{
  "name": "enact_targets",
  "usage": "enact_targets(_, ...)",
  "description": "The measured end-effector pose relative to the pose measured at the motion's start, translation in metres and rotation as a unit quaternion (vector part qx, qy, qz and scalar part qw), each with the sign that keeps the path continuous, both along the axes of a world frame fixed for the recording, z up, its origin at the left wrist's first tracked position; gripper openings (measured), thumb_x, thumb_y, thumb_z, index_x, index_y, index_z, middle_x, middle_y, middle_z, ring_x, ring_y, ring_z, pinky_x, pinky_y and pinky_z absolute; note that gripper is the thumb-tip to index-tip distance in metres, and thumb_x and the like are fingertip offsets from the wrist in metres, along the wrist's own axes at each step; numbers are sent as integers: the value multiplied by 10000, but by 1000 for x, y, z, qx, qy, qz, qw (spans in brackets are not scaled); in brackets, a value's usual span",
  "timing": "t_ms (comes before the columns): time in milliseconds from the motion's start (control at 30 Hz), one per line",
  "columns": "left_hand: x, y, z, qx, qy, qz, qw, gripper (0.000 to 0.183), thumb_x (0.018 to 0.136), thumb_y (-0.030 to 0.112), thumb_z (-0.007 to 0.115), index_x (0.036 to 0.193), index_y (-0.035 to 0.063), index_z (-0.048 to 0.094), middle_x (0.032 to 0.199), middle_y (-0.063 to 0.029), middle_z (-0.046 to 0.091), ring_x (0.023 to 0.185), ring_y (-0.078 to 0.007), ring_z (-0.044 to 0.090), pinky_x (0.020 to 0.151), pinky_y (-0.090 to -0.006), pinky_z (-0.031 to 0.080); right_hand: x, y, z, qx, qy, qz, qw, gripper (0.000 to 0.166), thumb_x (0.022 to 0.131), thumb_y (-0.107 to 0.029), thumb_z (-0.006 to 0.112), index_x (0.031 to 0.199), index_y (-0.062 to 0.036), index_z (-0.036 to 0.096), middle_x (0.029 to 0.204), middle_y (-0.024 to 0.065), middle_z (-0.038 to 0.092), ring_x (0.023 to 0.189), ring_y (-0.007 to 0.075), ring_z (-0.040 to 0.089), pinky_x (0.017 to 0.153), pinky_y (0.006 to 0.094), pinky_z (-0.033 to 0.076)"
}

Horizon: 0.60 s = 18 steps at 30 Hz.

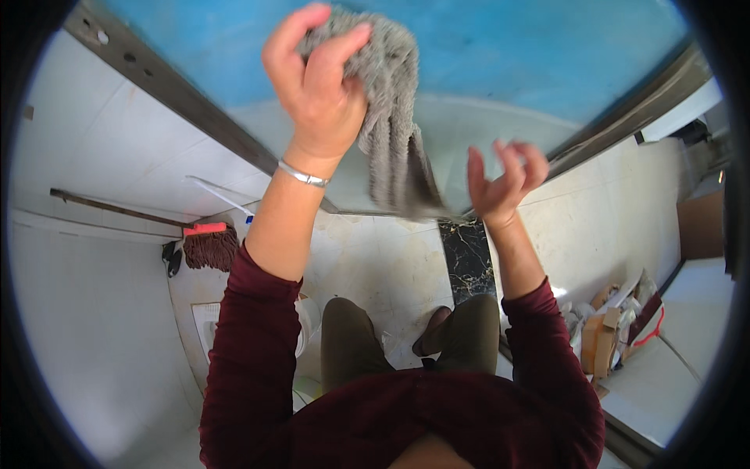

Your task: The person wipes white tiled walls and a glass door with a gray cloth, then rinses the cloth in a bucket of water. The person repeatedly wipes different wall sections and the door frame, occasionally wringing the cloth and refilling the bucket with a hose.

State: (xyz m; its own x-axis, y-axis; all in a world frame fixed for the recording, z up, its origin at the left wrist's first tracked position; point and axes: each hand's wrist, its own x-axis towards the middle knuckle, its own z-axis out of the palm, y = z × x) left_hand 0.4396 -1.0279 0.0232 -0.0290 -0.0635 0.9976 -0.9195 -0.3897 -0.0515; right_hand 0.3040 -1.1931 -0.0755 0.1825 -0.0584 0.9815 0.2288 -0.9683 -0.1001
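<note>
A grey fluffy cloth (pixel 392 99) hangs from my left hand (pixel 322 88), whose fingers curl over its upper part. The cloth's lower end is blurred and dangles down past the wrist. Behind it stands a framed door panel (pixel 504 64), blue above and greyish below, with a dark frame at each side. To the right of the cloth, my right hand (pixel 507 179) is raised in front of the panel, fingers apart and bent, holding nothing.
On the left, a mop with dark red strands (pixel 211 249) leans by the white tiled wall (pixel 105 123). A white bucket (pixel 307 325) is partly hidden by my left arm. A black marble strip (pixel 467 258) crosses the floor. Cardboard boxes (pixel 597 343) and bags lie at the right.
</note>
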Motion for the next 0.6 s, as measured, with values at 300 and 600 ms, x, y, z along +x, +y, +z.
enact_targets(300,15,-24,4,-75,-246,23,966,220,590,-13,606,787,85,599,881,-100,476,783,-254,467,708,-319,374,3,144,-155,636,359,503,461,186,840,-227,524,850,-49,473,791,61,561,704,130,559,588,251,459)
enact_targets(600,4,-17,0,-49,-224,61,971,220,591,-38,546,777,67,600,758,-87,468,721,-254,459,676,-326,371,40,112,-140,746,64,509,426,413,830,-362,517,1068,-74,341,1054,72,479,963,194,488,745,298,431)
